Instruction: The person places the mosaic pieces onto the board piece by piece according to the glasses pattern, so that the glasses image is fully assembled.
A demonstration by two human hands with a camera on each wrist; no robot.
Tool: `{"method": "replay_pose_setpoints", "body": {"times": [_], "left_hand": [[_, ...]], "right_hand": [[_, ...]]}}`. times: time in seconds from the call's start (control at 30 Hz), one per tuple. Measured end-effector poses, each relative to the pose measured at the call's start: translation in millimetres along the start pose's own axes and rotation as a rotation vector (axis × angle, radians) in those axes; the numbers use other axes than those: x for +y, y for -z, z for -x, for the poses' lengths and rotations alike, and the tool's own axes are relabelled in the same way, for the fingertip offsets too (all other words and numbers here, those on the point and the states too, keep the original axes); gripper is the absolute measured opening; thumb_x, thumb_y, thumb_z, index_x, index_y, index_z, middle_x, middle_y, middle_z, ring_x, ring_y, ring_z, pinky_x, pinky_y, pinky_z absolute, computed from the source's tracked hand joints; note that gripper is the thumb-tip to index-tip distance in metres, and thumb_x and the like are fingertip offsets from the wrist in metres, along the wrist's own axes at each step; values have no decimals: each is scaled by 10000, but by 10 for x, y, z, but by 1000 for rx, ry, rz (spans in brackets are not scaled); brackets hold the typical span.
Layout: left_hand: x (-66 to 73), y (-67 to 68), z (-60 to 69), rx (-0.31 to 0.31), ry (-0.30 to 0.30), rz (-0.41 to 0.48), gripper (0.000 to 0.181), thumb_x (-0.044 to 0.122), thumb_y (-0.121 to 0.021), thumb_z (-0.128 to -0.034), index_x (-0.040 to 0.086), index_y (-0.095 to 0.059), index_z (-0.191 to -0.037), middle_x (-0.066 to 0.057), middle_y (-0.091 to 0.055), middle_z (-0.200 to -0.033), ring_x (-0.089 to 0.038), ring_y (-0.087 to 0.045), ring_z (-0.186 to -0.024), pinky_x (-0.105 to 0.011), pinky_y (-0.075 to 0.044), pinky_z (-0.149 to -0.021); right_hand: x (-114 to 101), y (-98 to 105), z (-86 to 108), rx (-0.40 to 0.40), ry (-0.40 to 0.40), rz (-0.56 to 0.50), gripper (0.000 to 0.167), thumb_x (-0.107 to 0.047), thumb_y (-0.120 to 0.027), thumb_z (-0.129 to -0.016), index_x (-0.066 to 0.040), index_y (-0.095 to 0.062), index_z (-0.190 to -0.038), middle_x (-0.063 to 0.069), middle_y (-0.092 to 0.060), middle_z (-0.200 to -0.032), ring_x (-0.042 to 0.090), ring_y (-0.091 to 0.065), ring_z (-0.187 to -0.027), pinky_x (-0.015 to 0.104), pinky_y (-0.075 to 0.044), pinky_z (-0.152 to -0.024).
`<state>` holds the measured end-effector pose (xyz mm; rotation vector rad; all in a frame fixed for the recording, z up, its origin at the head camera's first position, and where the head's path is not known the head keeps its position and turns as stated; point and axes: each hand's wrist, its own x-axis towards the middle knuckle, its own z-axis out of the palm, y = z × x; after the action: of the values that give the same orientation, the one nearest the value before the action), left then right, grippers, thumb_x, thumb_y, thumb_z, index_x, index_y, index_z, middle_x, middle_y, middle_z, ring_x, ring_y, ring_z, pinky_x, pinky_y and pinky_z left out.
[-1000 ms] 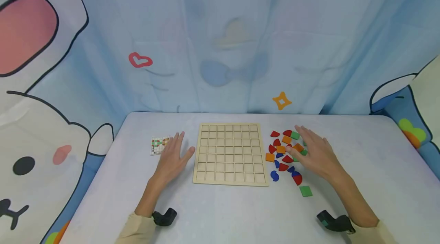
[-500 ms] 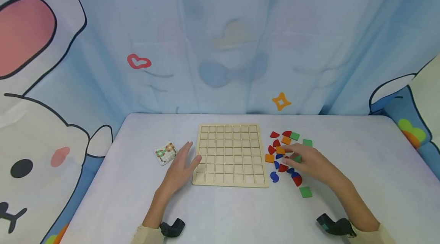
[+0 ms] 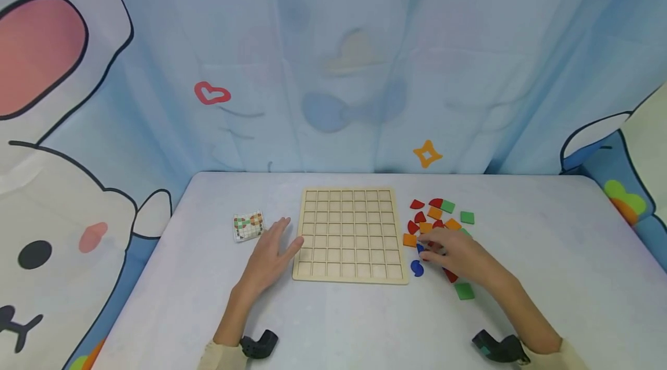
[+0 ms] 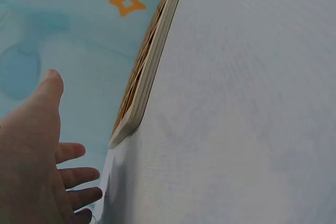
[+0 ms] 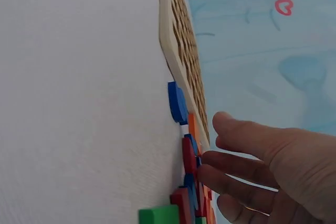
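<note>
A square wooden grid board (image 3: 349, 235) lies mid-table. My left hand (image 3: 270, 263) is at its left side, fingers extended and thumb spread; the left wrist view has this hand (image 4: 31, 161) holding nothing. Just beyond those fingers lies a small printed pattern card (image 3: 248, 226). On the right, my right hand (image 3: 461, 251) hovers low over loose flat pieces, covering some. In the right wrist view its thumb and bent fingers (image 5: 247, 135) stand apart, with no piece visibly gripped. Nearest are a blue rounded piece (image 3: 417, 268), an orange square (image 3: 410, 240) and red rounded pieces.
Several more red, orange and green pieces spread behind the right hand, among them a green square (image 3: 467, 218). Another green square (image 3: 464, 291) lies nearer the front. A patterned blue curtain (image 3: 333, 69) hangs behind the white-covered table (image 3: 354, 329).
My left hand has shifted right, off the card, which turned and then straightened slightly right of where it was. My right hand has come down and left over the pieces, fingers more bent.
</note>
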<state>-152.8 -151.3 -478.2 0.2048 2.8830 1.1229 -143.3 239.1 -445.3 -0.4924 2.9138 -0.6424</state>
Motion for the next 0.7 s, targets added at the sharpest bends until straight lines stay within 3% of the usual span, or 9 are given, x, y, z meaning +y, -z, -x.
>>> {"method": "replay_pose_setpoints", "body": {"times": [0.2,0.53,0.7], "left_hand": [[12,-11,8,-44,-40,-38,739,638,-483,-920,194,-374,-1501,-54,-307,-1596,-303,-215,-1504,-521,-161,-1226],[28,-8,33,-91,-48,-82,755,627,-502,-917,193,-348,-1515,-44,-266,-1613,-273,-219,-1505,-533,-258,-1189],[-3,16,31,-173,-98,-114,827,620,-575,-878,191,-308,-1533,-17,-209,-1632,-262,-176,-1518,-530,-245,-1195]], "right_hand": [[-19,-87,-13,10,7,104,233,-210,-752,-837,-114,-741,-1048,26,-706,-1005,201,-637,-937,426,-579,-841],[-40,-145,-27,54,40,165,98,-131,-774,-805,-143,-741,-896,-36,-673,-881,147,-624,-854,350,-591,-772],[-72,-161,-29,79,38,208,95,-130,-779,-800,-148,-732,-881,-31,-678,-863,161,-617,-850,358,-588,-770]]}}
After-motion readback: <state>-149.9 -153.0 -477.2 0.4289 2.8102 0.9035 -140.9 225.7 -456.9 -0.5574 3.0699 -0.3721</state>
